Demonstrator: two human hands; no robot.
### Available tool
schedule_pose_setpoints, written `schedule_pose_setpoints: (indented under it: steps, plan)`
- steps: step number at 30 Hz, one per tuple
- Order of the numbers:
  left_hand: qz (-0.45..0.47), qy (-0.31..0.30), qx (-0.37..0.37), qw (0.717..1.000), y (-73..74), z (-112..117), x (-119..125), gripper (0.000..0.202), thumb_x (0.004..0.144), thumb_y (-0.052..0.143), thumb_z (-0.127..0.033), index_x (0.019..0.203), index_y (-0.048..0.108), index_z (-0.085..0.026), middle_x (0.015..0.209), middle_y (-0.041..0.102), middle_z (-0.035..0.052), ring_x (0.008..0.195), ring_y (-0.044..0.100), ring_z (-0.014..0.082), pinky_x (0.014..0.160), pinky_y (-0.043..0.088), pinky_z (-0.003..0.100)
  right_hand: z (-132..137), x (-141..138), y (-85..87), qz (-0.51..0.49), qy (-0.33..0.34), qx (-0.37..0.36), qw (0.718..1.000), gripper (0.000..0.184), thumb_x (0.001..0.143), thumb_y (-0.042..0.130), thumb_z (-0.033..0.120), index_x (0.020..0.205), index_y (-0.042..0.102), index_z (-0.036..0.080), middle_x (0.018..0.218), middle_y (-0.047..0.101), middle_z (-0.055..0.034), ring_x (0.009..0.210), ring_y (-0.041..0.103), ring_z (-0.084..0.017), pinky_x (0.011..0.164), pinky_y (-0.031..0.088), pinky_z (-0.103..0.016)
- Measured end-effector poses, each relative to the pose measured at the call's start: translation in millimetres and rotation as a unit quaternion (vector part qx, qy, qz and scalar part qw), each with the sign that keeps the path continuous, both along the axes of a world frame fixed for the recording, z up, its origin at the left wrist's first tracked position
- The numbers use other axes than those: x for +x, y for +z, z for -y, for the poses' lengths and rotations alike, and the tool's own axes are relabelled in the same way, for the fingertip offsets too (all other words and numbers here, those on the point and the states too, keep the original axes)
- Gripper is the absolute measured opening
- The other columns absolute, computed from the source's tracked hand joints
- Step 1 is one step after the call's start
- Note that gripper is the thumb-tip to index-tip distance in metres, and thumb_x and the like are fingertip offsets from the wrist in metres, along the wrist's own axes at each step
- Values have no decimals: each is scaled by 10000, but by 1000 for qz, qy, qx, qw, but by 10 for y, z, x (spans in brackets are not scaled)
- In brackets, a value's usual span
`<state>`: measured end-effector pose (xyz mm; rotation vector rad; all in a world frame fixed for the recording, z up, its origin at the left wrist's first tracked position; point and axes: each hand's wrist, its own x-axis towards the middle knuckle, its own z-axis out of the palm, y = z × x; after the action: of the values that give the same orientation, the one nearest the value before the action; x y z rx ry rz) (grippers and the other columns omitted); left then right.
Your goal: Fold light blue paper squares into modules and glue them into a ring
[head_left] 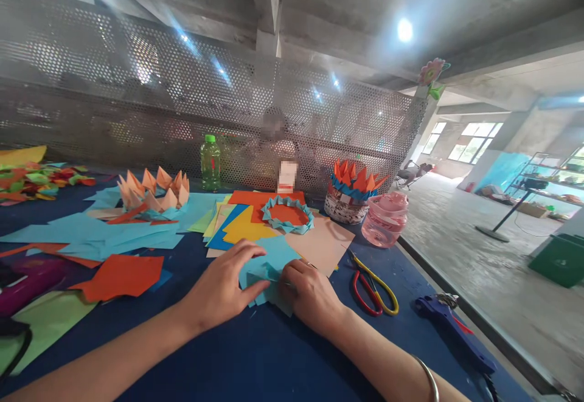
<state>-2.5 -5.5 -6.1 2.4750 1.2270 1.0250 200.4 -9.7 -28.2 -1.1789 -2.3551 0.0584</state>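
A light blue sheet of paper (279,250) lies in front of me with smaller light blue folded pieces on it. My left hand (230,280) rests at its left side, thumb and fingers apart in a curve, the thumb touching the folded paper. Over the right side, my right hand (312,292) has its fingers curled and pressed down on the light blue paper; its fingertips are partly hidden. Just behind the sheet is a zigzag light blue paper ring (288,229) on orange paper. Red-and-yellow-handled scissors (375,286) lie to the right of my right hand.
A blue glue gun (456,332) lies near the table's right edge. Behind are a pink jar (385,219), a tub with orange and blue folded paper (349,198), a peach paper crown (155,195) and a green-capped bottle (210,165). A perforated metal screen (228,104) stands beyond.
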Motion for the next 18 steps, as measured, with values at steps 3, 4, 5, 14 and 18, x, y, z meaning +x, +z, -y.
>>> schedule_pose_setpoints:
  steps: [3, 4, 5, 14, 18]
  plan:
    - [-65, -44, -27, 997, -45, -9, -19, 353, 761, 640, -351, 1084, 584, -222, 1054, 627, 56, 950, 593, 212, 814, 466, 294, 6, -1, 7, 5, 10, 7, 1000, 123, 780, 565, 68, 832, 580, 178, 854, 600, -40, 818, 549, -170, 714, 424, -246]
    - [-91, -60, -26, 994, -61, -9, -19, 300, 780, 623, -328, 1061, 603, -226, 1023, 639, 48, 929, 601, 204, 799, 466, 285, 8, 1, 9, 3, 19, 7, 1000, 156, 778, 561, 56, 875, 584, 176, 879, 605, -44, 842, 550, -173, 732, 428, -251]
    - [-116, -73, -19, 990, -75, -9, -18, 228, 808, 590, -300, 1021, 629, -228, 984, 650, 41, 906, 607, 196, 783, 464, 277, 10, 5, 11, -1, 28, 7, 1000, 202, 781, 553, 48, 935, 581, 175, 908, 610, -49, 867, 551, -176, 749, 432, -255]
    - [-150, -95, 35, 983, -102, 5, -39, 317, 915, 389, -233, 843, 698, -226, 873, 666, 30, 799, 627, 147, 719, 463, 224, -8, 37, -17, 3, 47, 13, 999, 170, 859, 518, 142, 961, 641, 199, 902, 612, -48, 829, 562, -152, 731, 437, -246]
    - [-182, -66, 21, 981, -97, 36, -27, 231, 892, 452, -237, 974, 668, -227, 947, 664, 35, 856, 631, 178, 750, 470, 259, -4, 51, -1, 21, 63, 25, 997, 174, 879, 498, 168, 891, 668, 199, 884, 617, -48, 778, 562, -131, 689, 428, -224]
